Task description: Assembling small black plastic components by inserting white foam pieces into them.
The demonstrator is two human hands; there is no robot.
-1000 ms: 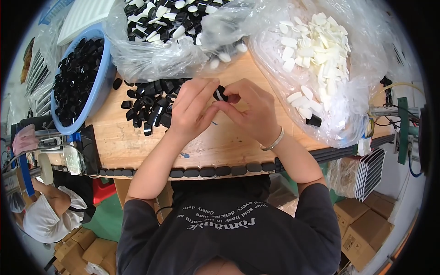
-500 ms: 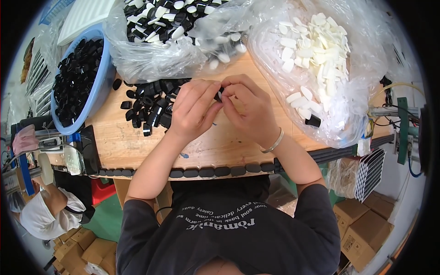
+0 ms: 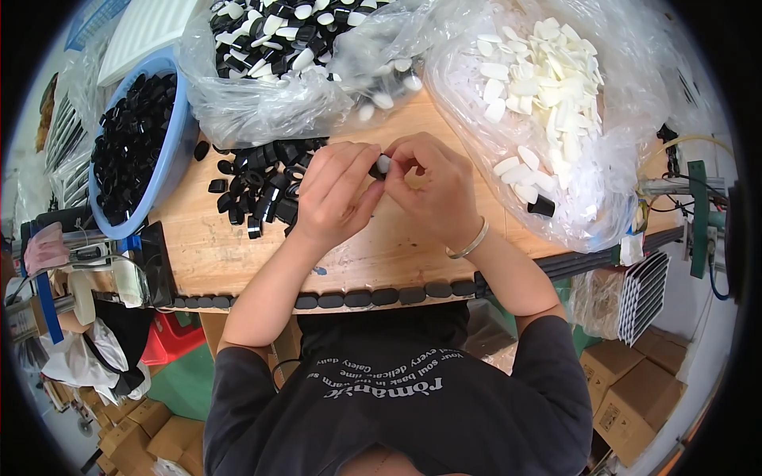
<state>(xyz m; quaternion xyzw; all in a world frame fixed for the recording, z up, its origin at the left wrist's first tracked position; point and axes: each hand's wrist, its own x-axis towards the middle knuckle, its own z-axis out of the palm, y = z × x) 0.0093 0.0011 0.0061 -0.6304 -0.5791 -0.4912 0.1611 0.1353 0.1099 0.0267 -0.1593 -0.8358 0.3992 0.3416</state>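
Above the middle of the table, my left hand (image 3: 335,190) and my right hand (image 3: 430,186) meet fingertip to fingertip. Pinched between them is a small black cap with a white oval insert (image 3: 383,163) showing on it; the fingers cover most of it. A loose heap of black oval caps (image 3: 266,186) lies beside my left hand, partly hidden behind it. To the right of my right hand, a clear plastic bag (image 3: 468,135) is spread open with many white oval inserts (image 3: 548,87) in it. One black cap (image 3: 542,206) rests on that bag's near part.
A blue basin (image 3: 187,135) full of black caps stands at the left. Behind my hands lies another clear bag (image 3: 262,99) of mixed black and white pieces. Dark oval pads (image 3: 359,298) line the table's front edge. Metal fixtures flank both sides; cardboard boxes (image 3: 635,404) sit lower right.
More of the white insert shows between my fingertips now, and my right fingers have shifted slightly around it. At the far left, another person's body has moved.
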